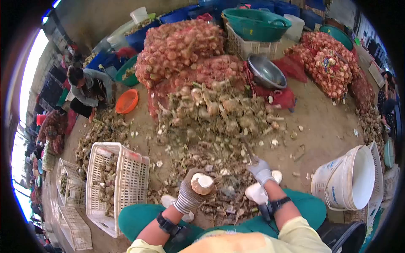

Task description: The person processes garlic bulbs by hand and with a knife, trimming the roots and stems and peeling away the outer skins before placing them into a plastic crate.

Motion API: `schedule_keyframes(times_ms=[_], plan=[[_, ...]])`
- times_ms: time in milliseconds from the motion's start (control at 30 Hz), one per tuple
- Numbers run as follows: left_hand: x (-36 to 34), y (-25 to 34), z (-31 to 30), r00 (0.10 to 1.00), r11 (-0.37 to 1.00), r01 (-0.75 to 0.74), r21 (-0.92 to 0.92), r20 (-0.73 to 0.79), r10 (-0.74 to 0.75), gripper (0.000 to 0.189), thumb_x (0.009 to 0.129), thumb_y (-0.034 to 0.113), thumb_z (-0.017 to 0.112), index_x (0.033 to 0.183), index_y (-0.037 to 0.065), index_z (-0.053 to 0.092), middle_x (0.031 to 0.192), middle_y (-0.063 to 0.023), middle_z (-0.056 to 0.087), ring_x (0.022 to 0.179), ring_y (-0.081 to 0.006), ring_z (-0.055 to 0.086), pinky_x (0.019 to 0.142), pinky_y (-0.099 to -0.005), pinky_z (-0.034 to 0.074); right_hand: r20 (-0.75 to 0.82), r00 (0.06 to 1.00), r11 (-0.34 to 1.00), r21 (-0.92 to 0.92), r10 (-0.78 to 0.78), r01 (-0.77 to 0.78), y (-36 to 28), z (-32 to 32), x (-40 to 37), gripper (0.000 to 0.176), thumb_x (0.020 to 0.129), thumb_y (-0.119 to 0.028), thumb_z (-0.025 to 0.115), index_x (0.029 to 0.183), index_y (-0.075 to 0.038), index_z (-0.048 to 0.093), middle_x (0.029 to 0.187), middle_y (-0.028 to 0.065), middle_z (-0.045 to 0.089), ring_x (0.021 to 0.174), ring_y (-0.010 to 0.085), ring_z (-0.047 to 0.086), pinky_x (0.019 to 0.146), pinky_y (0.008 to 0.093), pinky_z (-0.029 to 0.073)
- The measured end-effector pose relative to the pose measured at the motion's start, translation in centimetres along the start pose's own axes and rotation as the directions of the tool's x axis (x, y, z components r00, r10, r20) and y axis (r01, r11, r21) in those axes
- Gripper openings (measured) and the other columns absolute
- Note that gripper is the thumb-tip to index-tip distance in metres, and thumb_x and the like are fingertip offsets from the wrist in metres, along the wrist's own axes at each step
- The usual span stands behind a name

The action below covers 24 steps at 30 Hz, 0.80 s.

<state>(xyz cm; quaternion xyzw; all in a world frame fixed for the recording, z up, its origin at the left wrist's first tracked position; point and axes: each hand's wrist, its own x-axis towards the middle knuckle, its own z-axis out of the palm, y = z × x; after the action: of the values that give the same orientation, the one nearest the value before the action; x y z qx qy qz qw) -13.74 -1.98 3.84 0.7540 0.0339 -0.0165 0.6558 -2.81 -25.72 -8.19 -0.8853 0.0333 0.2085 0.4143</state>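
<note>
My left hand (189,193), in a brownish knit glove with a striped cuff, is closed around a round brown-skinned bulb (202,184). A broad white cut face on the bulb points upward. In a pale grey glove, my right hand (260,170) is closed on a knife (248,151), its narrow dark blade pointing away from me. The two hands are apart, above a litter of trimmed stalks and peelings (223,185) between my feet. Just beyond lies a heap of bulbs (215,107) with stalks attached.
Red net sacks of bulbs (181,48) rise behind the heap; another sack (329,67) stands at right. A white crate (137,170) is left of me, a white bucket (333,185) right. A metal bowl (268,71) and orange basin (127,101) lie farther off. A person (90,86) crouches at left.
</note>
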Motion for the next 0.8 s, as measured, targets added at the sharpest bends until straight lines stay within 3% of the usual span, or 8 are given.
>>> schedule_keyframes(times_ms=[67,133,233,333,433,667,733,800], plan=[[0.4,-0.2,0.2,0.970,0.914,-0.120,0.388,-0.151,0.191,0.050,0.065,0.015,0.075,0.102,0.006,0.043,0.091,-0.0074,0.055,0.082,-0.0200,0.056,0.073,-0.0328,0.049,0.165,0.984,0.948,0.319,-0.062,0.006,-4.1,-1.1,-2.4,0.040,0.071,-0.022,0.065,0.106,-0.003,0.057,0.092,0.0142,0.063,0.080,0.0227,0.059,0.072,0.0289,0.048],[1.4,0.1,1.0,0.981,0.990,-0.129,0.065,-0.140,0.137,0.056,0.063,0.015,0.076,0.106,0.006,0.042,0.094,-0.0103,0.053,0.086,-0.0219,0.056,0.075,-0.0339,0.048,0.262,0.941,0.836,0.548,-0.215,0.038,-8.6,-1.0,-5.3,0.045,0.073,-0.029,0.069,0.107,-0.002,0.057,0.090,0.0122,0.063,0.079,0.0173,0.059,0.073,0.0261,0.047],[2.6,-0.1,0.5,0.835,0.662,-0.358,0.658,-0.091,0.542,0.066,0.060,0.020,0.080,0.111,0.006,0.041,0.104,-0.0139,0.048,0.093,-0.0262,0.053,0.077,-0.0360,0.047,0.147,0.875,0.713,0.649,-0.462,0.267,-13.0,-0.6,-8.3,0.037,0.073,-0.033,0.070,0.093,-0.004,0.059,0.077,0.0016,0.060,0.072,0.0113,0.054,0.065,0.0254,0.045],[2.7,-0.3,-0.8,0.933,0.981,-0.172,0.091,-0.306,0.192,0.057,0.067,0.020,0.075,0.111,0.007,0.041,0.096,-0.0103,0.053,0.080,-0.0204,0.057,0.064,-0.0292,0.051,0.177,0.810,0.745,0.536,-0.559,0.397,-13.1,0.0,-8.1,0.031,0.075,-0.031,0.068,0.086,-0.004,0.059,0.069,0.0022,0.056,0.066,0.0149,0.054,0.059,0.0282,0.044],[2.7,0.0,-2.2,0.891,0.899,0.020,-0.437,-0.400,-0.214,0.042,0.073,0.019,0.069,0.105,0.006,0.045,0.086,-0.0077,0.058,0.065,-0.0160,0.058,0.050,-0.0261,0.051,-0.006,0.866,0.846,0.206,-0.501,0.491,-11.4,1.2,-6.5,0.015,0.073,-0.011,0.056,0.087,-0.006,0.060,0.070,0.0132,0.055,0.061,0.0252,0.055,0.056,0.0324,0.045],[2.9,-0.8,-2.3,0.893,0.844,0.148,-0.515,-0.298,-0.338,0.026,0.076,0.026,0.064,0.087,0.005,0.055,0.066,-0.0064,0.057,0.050,-0.0153,0.055,0.038,-0.0267,0.046,-0.203,0.697,0.655,0.240,-0.687,0.716,-13.5,1.1,-6.6,0.018,0.073,-0.017,0.053,0.084,-0.003,0.058,0.073,0.0170,0.055,0.064,0.0318,0.056,0.061,0.0365,0.047],[3.4,0.7,-2.8,0.889,0.864,0.161,-0.477,-0.309,-0.337,0.021,0.078,0.025,0.061,0.085,0.005,0.056,0.066,-0.0052,0.057,0.052,-0.0139,0.054,0.041,-0.0252,0.045,-0.112,0.795,0.775,0.175,-0.597,0.607,-10.8,4.3,-3.7,0.021,0.073,-0.020,0.054,0.085,-0.003,0.060,0.077,0.0161,0.058,0.068,0.0321,0.058,0.064,0.0367,0.048],[4.2,1.9,-4.0,0.882,0.896,0.169,-0.411,-0.343,-0.324,0.016,0.082,0.021,0.055,0.082,0.005,0.057,0.068,-0.0029,0.057,0.055,-0.0111,0.053,0.046,-0.0222,0.042,0.351,0.933,0.975,-0.220,0.082,-0.003,-6.4,6.7,0.3,0.033,0.069,-0.022,0.063,0.094,-0.002,0.061,0.085,0.0167,0.063,0.075,0.0314,0.061,0.068,0.0349,0.048]])
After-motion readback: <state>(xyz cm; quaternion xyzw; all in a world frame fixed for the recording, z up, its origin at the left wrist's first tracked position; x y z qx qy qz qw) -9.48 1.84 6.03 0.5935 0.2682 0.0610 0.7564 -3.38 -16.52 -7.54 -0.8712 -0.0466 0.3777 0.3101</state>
